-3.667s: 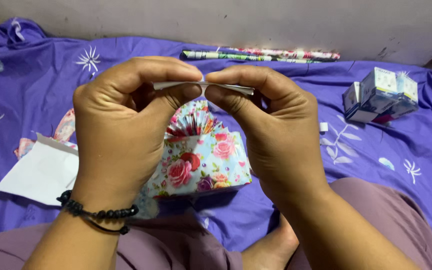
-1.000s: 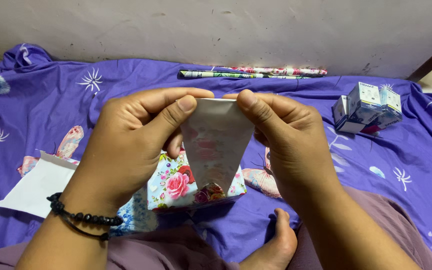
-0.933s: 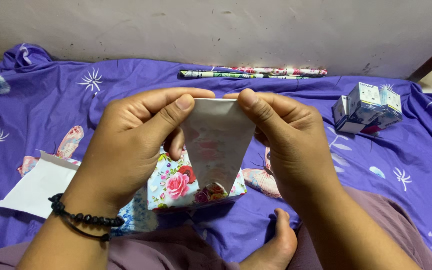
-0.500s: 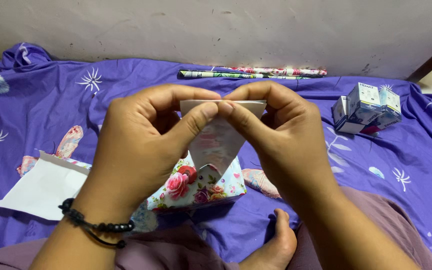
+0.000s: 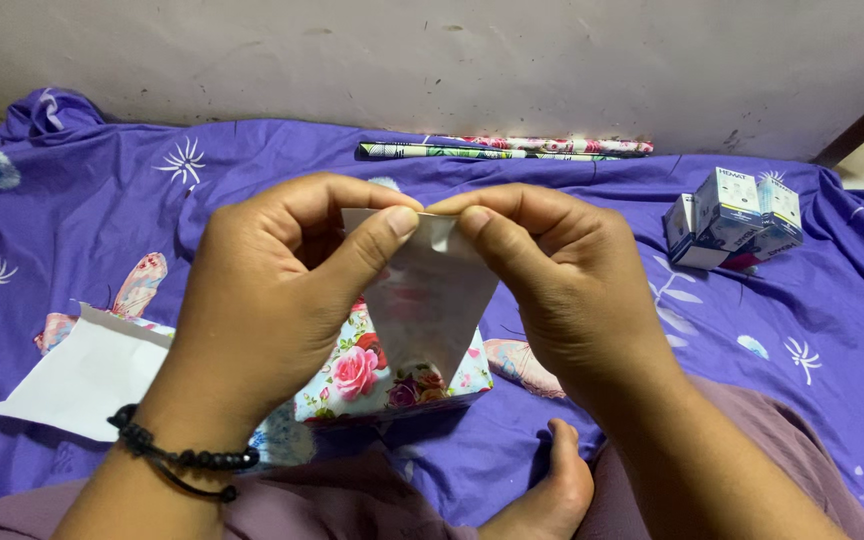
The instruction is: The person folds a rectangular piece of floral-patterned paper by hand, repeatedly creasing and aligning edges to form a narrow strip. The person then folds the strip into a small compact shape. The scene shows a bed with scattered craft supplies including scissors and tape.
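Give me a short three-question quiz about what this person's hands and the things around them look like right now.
1. True or false: the left hand and right hand both pinch the top edge of the paper flap.
2. Which wrist wears the black bead bracelet?
3. Where do the small boxes lie: A) on the purple sheet at far right, B) on the floral-wrapped box, C) against the paper rolls?

Key: 1 true; 2 left; 3 A.
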